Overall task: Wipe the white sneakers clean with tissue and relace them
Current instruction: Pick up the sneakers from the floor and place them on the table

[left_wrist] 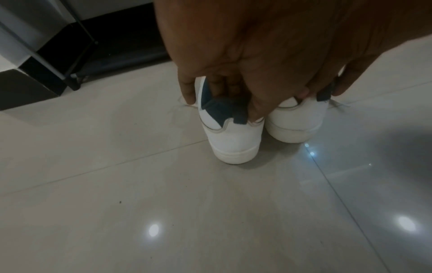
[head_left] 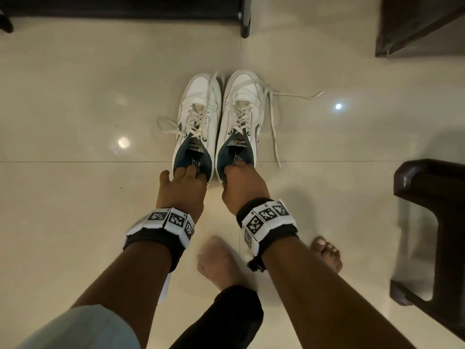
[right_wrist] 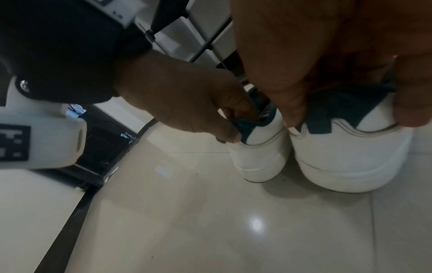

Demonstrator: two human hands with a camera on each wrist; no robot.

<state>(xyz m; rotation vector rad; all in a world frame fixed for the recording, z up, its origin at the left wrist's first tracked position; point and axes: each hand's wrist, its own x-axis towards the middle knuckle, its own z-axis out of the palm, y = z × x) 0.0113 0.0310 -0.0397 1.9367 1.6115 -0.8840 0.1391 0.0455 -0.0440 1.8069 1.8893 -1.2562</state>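
Note:
Two white sneakers with dark blue lining stand side by side on the tiled floor, toes pointing away from me. My left hand (head_left: pixel 181 177) grips the heel collar of the left sneaker (head_left: pixel 198 117), fingers inside and thumb outside (left_wrist: pixel 224 103). My right hand (head_left: pixel 241 177) grips the heel collar of the right sneaker (head_left: pixel 241 114) in the same way (right_wrist: pixel 339 118). Both sneakers rest on the floor. Their laces are threaded but untied, and loose ends trail over the tiles (head_left: pixel 274 137). No tissue is in view.
Dark furniture (head_left: pixel 125 6) with a leg (head_left: pixel 245 23) stands behind the shoes, a dark cabinet (head_left: pixel 420 23) at the far right. A dark stool (head_left: pixel 432 222) is close on my right. My bare feet (head_left: pixel 219 260) are just behind my wrists.

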